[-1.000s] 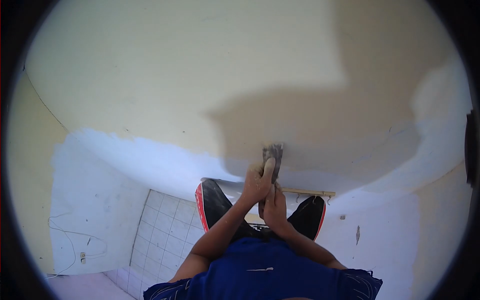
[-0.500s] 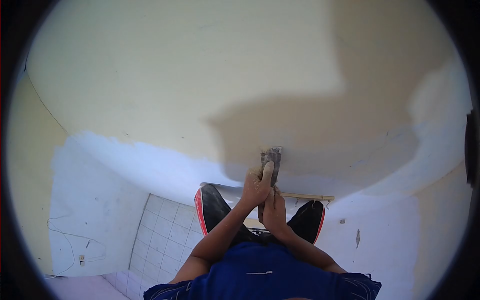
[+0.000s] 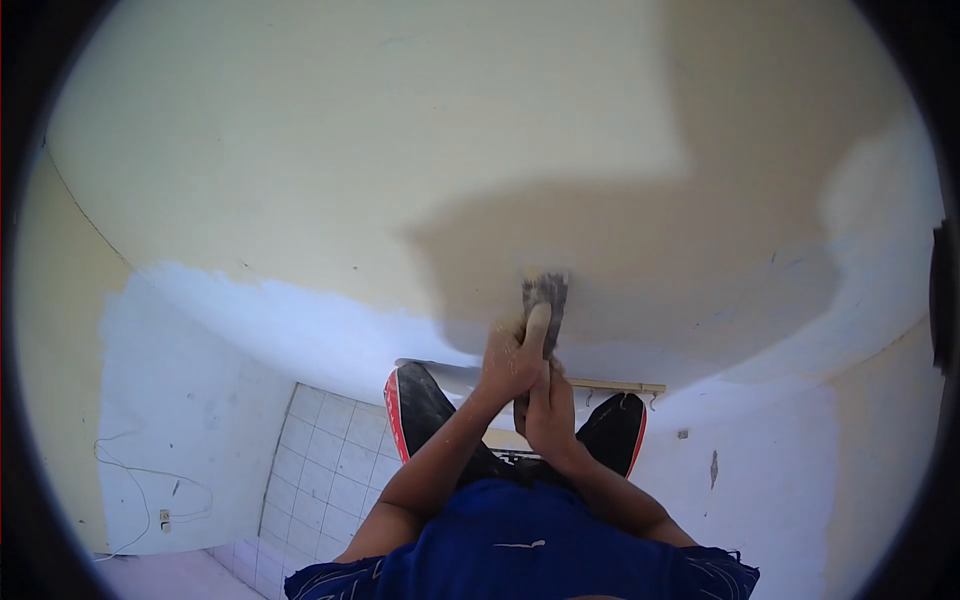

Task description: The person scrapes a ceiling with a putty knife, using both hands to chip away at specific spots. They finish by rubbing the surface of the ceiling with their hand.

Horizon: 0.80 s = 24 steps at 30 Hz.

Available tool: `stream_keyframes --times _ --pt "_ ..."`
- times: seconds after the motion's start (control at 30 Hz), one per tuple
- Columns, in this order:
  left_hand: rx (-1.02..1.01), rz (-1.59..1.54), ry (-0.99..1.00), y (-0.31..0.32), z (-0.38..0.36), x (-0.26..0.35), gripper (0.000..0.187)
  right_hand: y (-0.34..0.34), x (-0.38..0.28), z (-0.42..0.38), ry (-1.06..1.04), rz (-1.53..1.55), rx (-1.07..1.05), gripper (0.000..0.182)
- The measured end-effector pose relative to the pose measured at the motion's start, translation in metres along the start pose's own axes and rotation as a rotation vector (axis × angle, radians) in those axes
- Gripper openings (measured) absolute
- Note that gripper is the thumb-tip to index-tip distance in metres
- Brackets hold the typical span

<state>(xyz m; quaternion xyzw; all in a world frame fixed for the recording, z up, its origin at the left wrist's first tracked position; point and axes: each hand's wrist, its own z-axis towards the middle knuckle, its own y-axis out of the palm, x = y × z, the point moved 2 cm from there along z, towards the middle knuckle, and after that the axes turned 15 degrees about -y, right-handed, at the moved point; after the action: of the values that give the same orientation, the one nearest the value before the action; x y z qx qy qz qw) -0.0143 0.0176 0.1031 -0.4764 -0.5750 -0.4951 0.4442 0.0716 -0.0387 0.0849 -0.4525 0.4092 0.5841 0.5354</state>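
Observation:
A scraper [image 3: 545, 290] with a worn, dusty blade points up the wall, its tip at the cream-coloured surface [image 3: 480, 110]. Yellowish flakes sit at the blade's edge. My left hand [image 3: 512, 362] is closed around the upper part of the scraper, with its dusty thumb pressed along the blade. Just below, my right hand [image 3: 550, 415] wraps the lower part, its fingers near my left wrist. Between the hands, most of the handle is hidden. A large shadow falls over the wall around the blade.
White paint [image 3: 300, 320] covers the lower wall in an uneven band. Below is a wooden rack [image 3: 615, 385] with hooks, beside my knees. White floor tiles [image 3: 325, 450] show at lower left, near a socket [image 3: 165, 520] with a loose cable. A dark object [image 3: 942, 300] stands at the right edge.
Both hands have pushed the scraper a short way up the wall, and its blade now covers a higher spot. The grip looks the same.

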Motion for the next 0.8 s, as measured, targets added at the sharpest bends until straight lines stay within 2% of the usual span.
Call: stream_keyframes --times 0.17,0.27,0.3,0.4,0.47,0.6,0.67,0.73,0.77,0.8 --pt "-0.053 -0.115 -0.095 -0.001 -0.003 0.043 0.039 0.004 -0.008 0.017 -0.057 0.064 -0.032 0.039" --pt "-0.034 -0.027 0.013 -0.002 -0.002 0.011 0.04 0.0 0.014 0.006 -0.158 -0.014 0.004 0.04" --pt "0.021 0.145 0.09 -0.006 0.008 -0.016 0.042 -0.002 0.021 -0.001 -0.128 -0.054 0.01 0.04" --pt "0.007 0.138 0.129 -0.004 0.007 -0.023 0.039 -0.004 0.024 -0.005 0.0 -0.022 0.003 0.04" --pt "-0.003 0.036 0.067 -0.001 0.004 -0.001 0.041 -0.004 0.014 0.007 -0.215 -0.133 0.024 0.039" --pt "-0.045 -0.142 -0.075 0.001 -0.004 0.045 0.042 -0.001 -0.006 0.019 -0.125 -0.009 -0.067 0.035" --pt "-0.045 -0.129 -0.055 -0.002 -0.001 0.03 0.042 -0.001 0.01 0.016 -0.158 -0.022 -0.038 0.035" --pt "0.088 0.164 0.205 -0.008 0.007 -0.009 0.042 -0.002 0.023 -0.003 -0.117 -0.065 -0.015 0.036" --pt "0.092 0.162 0.212 -0.008 0.006 -0.024 0.042 -0.003 0.028 -0.009 -0.064 -0.11 0.012 0.038" --pt "0.075 0.092 0.132 -0.006 0.003 -0.031 0.042 -0.004 0.03 -0.009 -0.069 -0.111 0.008 0.038"
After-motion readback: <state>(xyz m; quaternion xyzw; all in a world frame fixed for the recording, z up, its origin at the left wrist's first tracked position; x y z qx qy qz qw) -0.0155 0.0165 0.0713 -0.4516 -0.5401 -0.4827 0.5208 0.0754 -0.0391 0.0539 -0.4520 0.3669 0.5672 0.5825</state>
